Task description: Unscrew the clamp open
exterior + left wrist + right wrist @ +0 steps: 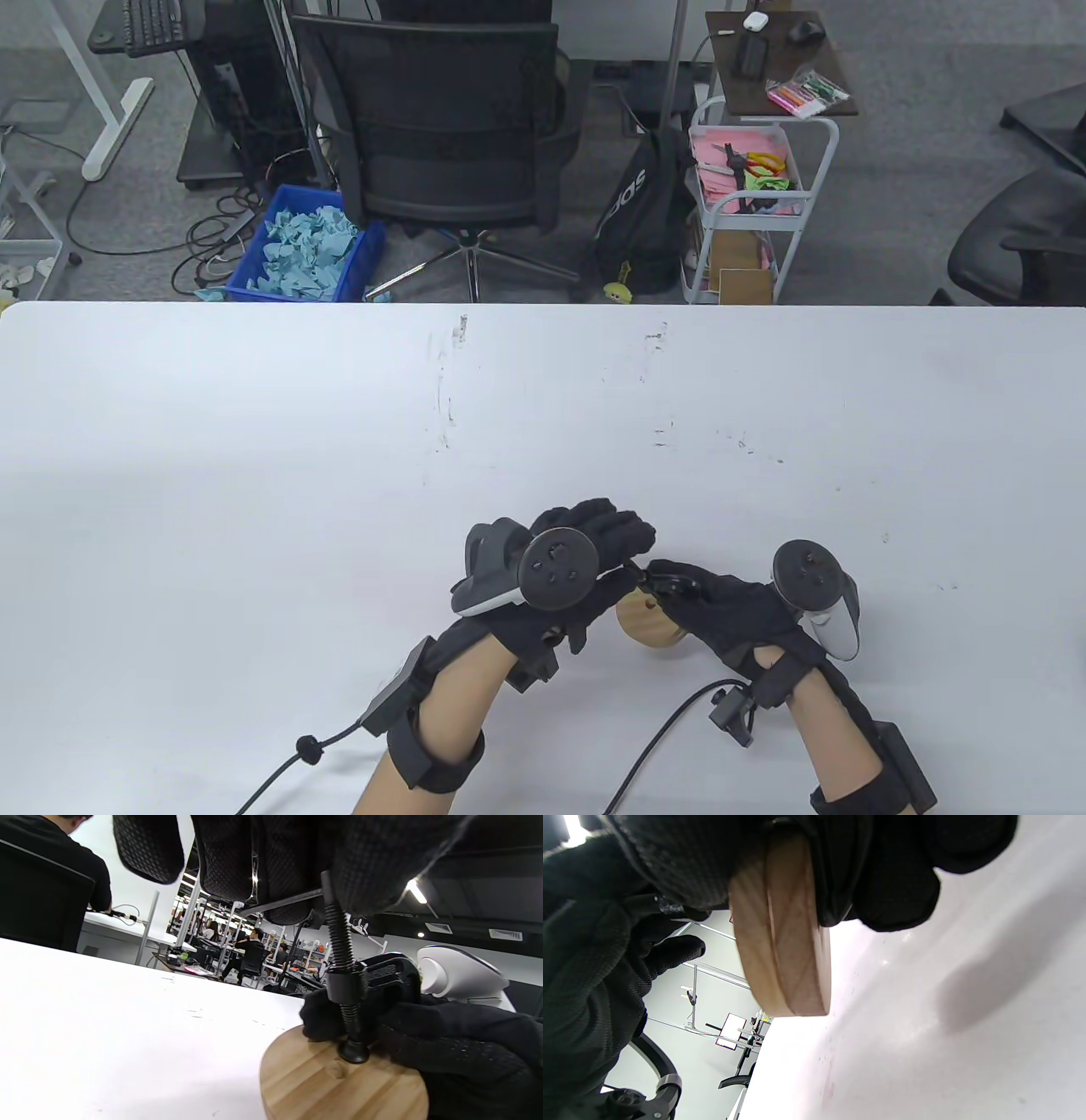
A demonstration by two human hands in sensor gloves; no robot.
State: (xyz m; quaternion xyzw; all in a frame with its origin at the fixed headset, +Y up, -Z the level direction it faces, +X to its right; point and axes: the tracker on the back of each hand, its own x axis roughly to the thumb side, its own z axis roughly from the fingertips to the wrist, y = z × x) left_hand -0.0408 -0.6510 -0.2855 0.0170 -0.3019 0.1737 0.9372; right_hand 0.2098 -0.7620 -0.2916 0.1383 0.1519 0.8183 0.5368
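Observation:
A black screw clamp (pixel 345 984) is fastened on a round wooden disc (pixel 339 1082) held just above the white table (pixel 339 475). Its threaded screw (pixel 339 938) stands upright and its foot (pixel 354 1052) presses on the disc's top face. My left hand (pixel 624 543) grips the screw's handle bar (pixel 284 902) from above, fingers curled round it. My right hand (pixel 670 594) holds the clamp frame and the disc (pixel 649 628) from the right. In the right wrist view the disc (pixel 780 933) shows edge-on between my right hand's fingers (pixel 891 870). The lower jaw is hidden.
The table's front edge lies close behind my forearms. Cables (pixel 670 730) trail from both wrists across the table. Past the far edge stand an office chair (pixel 450 127), a blue bin (pixel 305 246) and a white cart (pixel 747 195).

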